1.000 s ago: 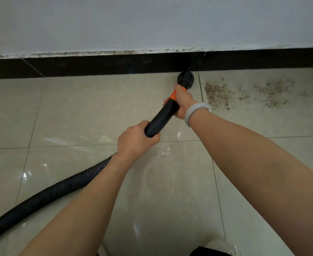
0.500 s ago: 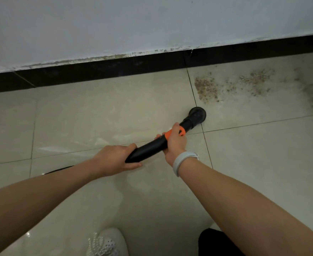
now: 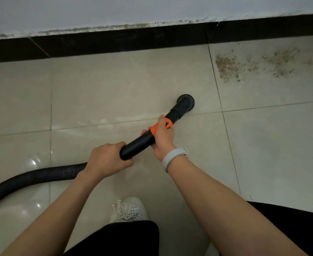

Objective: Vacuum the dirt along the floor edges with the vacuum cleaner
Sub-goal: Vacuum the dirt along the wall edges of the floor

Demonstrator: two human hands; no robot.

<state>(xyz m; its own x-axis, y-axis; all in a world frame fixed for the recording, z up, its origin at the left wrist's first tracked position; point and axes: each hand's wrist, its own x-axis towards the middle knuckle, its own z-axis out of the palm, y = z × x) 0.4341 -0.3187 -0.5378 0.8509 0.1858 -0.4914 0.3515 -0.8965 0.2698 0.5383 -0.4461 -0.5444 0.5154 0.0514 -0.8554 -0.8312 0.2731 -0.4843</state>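
The black vacuum wand (image 3: 137,146) with an orange collar (image 3: 167,124) points up and right across the beige floor tiles. Its round nozzle (image 3: 185,103) sits over the tile, short of the wall. My left hand (image 3: 106,159) grips the wand's rear end where the ribbed hose (image 3: 32,179) joins. My right hand (image 3: 162,136), a pale band on its wrist, grips the wand at the orange collar. Brown dirt (image 3: 227,68) lies scattered on the tile to the upper right, near the black skirting (image 3: 115,41).
A white wall rises above the skirting. My white shoe (image 3: 129,209) and black trouser legs (image 3: 118,239) stand at the bottom centre. The hose curves off past the left edge. More dirt specks (image 3: 279,60) spread toward the right edge.
The nozzle has pulled back from the skirting toward me, onto the open tile, left of the dirt patch. Both hands keep their grip. The hose shows again at the left.
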